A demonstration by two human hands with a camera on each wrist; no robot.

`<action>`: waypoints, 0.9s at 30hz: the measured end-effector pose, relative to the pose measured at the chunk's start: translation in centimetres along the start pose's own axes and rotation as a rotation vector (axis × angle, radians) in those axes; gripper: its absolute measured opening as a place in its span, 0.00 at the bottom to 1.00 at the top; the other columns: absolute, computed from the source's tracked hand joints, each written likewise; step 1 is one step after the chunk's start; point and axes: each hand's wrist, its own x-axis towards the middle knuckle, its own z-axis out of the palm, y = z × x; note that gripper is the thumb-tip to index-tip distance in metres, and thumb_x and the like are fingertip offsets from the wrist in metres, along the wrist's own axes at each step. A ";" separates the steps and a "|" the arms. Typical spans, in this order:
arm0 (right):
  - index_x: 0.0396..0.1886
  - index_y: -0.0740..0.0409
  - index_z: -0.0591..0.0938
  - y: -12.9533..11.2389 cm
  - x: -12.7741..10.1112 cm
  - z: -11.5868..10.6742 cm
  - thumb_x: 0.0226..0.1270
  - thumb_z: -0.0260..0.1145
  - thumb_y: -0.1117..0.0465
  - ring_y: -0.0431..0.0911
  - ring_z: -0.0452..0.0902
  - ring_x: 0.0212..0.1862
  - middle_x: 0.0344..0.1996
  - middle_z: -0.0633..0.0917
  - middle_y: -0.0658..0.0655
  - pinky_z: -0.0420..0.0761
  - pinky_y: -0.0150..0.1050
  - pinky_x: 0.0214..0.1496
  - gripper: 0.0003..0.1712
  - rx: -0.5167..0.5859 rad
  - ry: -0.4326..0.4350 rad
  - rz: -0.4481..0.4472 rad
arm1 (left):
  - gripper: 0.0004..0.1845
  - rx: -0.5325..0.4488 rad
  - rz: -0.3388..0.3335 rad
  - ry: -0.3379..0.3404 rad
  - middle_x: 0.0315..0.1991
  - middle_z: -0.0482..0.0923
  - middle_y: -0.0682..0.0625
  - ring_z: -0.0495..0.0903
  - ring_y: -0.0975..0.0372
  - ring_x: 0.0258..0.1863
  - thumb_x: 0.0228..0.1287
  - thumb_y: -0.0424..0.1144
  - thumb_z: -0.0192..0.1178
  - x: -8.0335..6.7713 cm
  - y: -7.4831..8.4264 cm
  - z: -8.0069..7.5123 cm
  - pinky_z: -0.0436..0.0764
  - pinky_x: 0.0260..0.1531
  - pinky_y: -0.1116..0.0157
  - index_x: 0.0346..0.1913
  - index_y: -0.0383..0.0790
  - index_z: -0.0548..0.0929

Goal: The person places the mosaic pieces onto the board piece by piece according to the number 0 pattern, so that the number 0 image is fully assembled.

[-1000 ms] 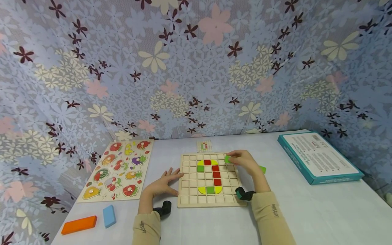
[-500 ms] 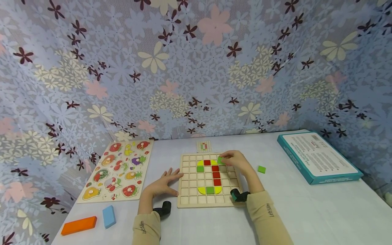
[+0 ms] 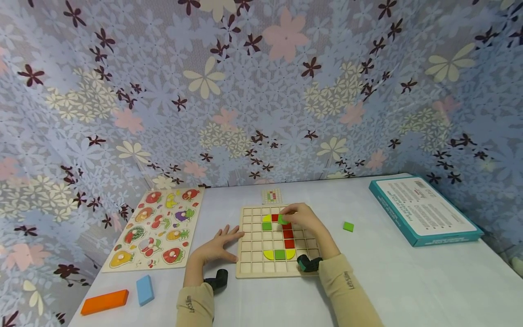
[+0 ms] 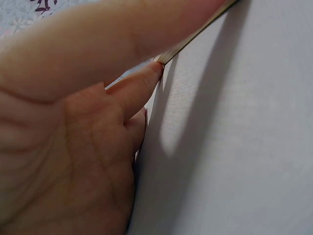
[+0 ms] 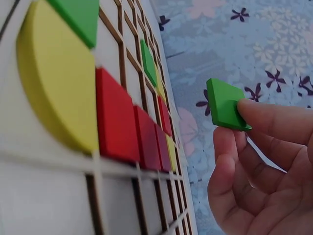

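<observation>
The right hand point(image 3: 303, 217) pinches a green square tile point(image 5: 226, 105) between thumb and fingers point(image 5: 274, 120), holding it just above the wooden grid board point(image 3: 249, 261), beside the red tiles point(image 3: 288, 234) near its top rows. The left hand point(image 3: 216, 245) lies flat on the white surface point(image 3: 408, 281), fingers straight and slightly spread, their tips touching the board's left edge. Another green tile point(image 3: 348, 226) lies well apart, right of the pinching fingers.

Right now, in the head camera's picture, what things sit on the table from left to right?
Orange rectangular block → blue rectangular block → wooden fruit puzzle board → wooden grid board → small loose green square tile → teal cardboard box.
</observation>
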 end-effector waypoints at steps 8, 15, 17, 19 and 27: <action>0.39 0.63 0.84 -0.8 0.3 1.4 0.58 0.62 0.67 0.46 0.77 0.35 0.40 0.83 0.58 0.79 0.41 0.39 0.10 -0.042 0.014 0.017 | 0.43 -0.001 0.004 -0.002 0.73 0.45 0.46 0.28 0.46 0.71 0.43 0.37 0.71 -0.1 0.1 -0.1 0.31 0.66 0.43 0.67 0.44 0.65; 0.39 0.63 0.84 -0.9 0.3 2.4 0.58 0.62 0.70 0.45 0.75 0.31 0.35 0.82 0.57 0.78 0.37 0.33 0.09 -0.081 -0.014 -0.015 | 0.44 0.003 0.015 -0.011 0.73 0.45 0.45 0.29 0.46 0.71 0.44 0.37 0.71 -0.1 0.2 -0.1 0.31 0.67 0.45 0.68 0.43 0.65; 0.38 0.63 0.84 -1.0 0.3 2.7 0.57 0.62 0.70 0.44 0.74 0.31 0.33 0.81 0.55 0.77 0.36 0.32 0.09 -0.086 -0.021 -0.019 | 0.44 0.000 0.014 -0.009 0.73 0.45 0.45 0.29 0.46 0.71 0.44 0.37 0.71 -0.2 0.2 -0.1 0.31 0.67 0.45 0.68 0.43 0.64; 0.37 0.63 0.84 -1.1 0.3 3.0 0.57 0.63 0.70 0.44 0.73 0.31 0.31 0.81 0.54 0.75 0.34 0.31 0.08 -0.098 -0.031 -0.027 | 0.44 -0.002 0.010 -0.007 0.73 0.45 0.45 0.29 0.47 0.71 0.44 0.37 0.71 -0.2 0.2 -0.2 0.31 0.67 0.44 0.68 0.43 0.65; 0.35 0.61 0.84 -1.2 0.2 4.1 0.55 0.64 0.71 0.43 0.72 0.28 0.27 0.80 0.53 0.72 0.32 0.27 0.07 -0.133 -0.065 -0.011 | 0.43 0.003 0.006 -0.008 0.73 0.46 0.45 0.29 0.47 0.71 0.44 0.38 0.71 -0.1 0.2 -0.2 0.31 0.67 0.44 0.68 0.43 0.65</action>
